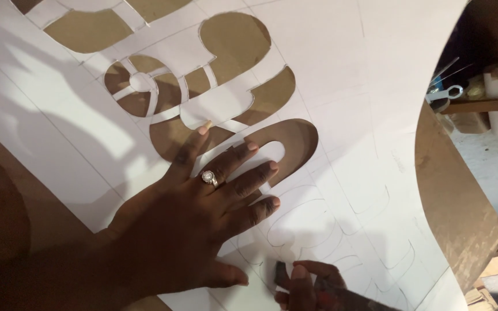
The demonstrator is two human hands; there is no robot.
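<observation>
White paper sheet (341,75) covers a brown board (456,190); cut-out shapes in it expose the board, and pencilled outlines run across its lower half. Left hand (197,213) lies flat on the sheet, fingers spread, ring (210,178) worn. Right hand (312,285), at the bottom edge, pinches a small dark tool (280,272) against the sheet.

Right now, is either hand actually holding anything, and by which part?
The right hand pinches a small dark cutting tool low near its tip. The left hand holds nothing; it presses flat on the white sheet.
</observation>
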